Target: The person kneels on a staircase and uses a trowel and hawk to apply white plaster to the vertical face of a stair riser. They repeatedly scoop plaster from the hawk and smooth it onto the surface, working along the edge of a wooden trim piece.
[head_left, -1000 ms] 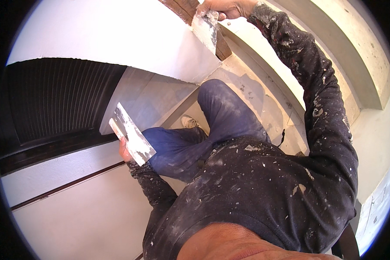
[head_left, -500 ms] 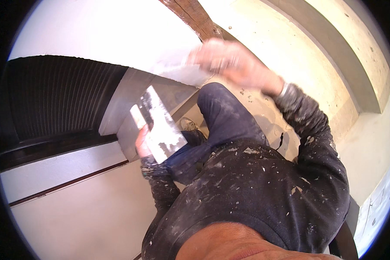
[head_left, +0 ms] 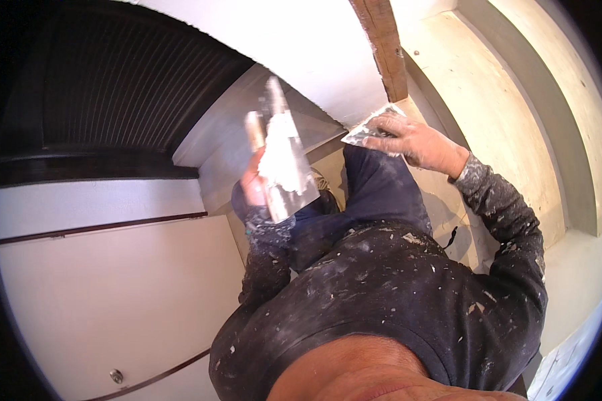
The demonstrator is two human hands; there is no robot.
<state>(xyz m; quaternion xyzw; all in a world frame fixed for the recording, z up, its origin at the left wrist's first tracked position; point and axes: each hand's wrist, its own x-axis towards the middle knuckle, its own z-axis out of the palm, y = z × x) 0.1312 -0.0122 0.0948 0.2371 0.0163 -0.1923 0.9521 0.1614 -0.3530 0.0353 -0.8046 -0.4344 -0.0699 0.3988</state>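
Head view, looking down over a dark, plaster-flecked sweatshirt (head_left: 394, 294) that fills the lower centre of the frame.

Left hand (head_left: 253, 182), centre-left of frame: fingers clenched around the handle of a wide metal trowel (head_left: 284, 170). The blade stands roughly upright, tilted slightly, and carries a lump of white plaster (head_left: 281, 160) on its face. The blade's upper end is blurred. A speckled cuff covers the wrist just below the hand.

Right hand (head_left: 408, 140), upper centre-right: fingers spread flat and pressed onto the back of a smaller putty knife (head_left: 368, 130), grasping it from above. The blade points toward the left of the frame, its edge touching or just at the corner where the white wall surface (head_left: 301, 47) meets the pale grey ledge (head_left: 234, 144); I cannot tell whether there is contact. The two tools are near each other but apart.

Surroundings: a brown wooden beam (head_left: 384, 43) runs from the top edge down to just above the right hand. Dark ribbed panel (head_left: 114, 87) in the upper left. White panelled surface (head_left: 107, 287) with thin dark seams in the lower left. Cream stepped surfaces (head_left: 502, 100) in the upper right. A knee in dark blue trousers (head_left: 378, 190) sits between the hands.
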